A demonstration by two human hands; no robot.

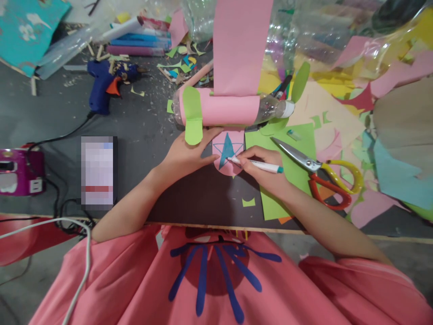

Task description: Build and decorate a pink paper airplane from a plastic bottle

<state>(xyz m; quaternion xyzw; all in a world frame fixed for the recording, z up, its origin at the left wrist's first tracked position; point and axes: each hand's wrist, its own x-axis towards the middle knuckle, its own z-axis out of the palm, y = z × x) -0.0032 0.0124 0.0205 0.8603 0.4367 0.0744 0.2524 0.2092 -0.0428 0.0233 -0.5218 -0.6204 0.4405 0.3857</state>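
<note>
My right hand (262,164) pinches a white marker (267,166) with a teal end cap. The tip meets a star drawn in teal (228,146), partly coloured in, on the rounded end of a pink paper strip (216,168). My left hand (189,151) lies flat with fingers apart, thumb and forefinger touching that strip's left side. Just above lies a plastic bottle wrapped in pink paper (226,108), with a white cap (288,109) pointing right. A green paper strip (193,131) bends over its left end, and a wide pink paper piece (241,45) extends from its far side.
Yellow-and-red-handled scissors (313,166) lie partly on green paper (279,203) at my right. Leftward are a phone (98,171), a blue glue gun (99,85) with a cord and a purple box (23,171). Markers (138,45), paper scraps and clear plastic crowd the back.
</note>
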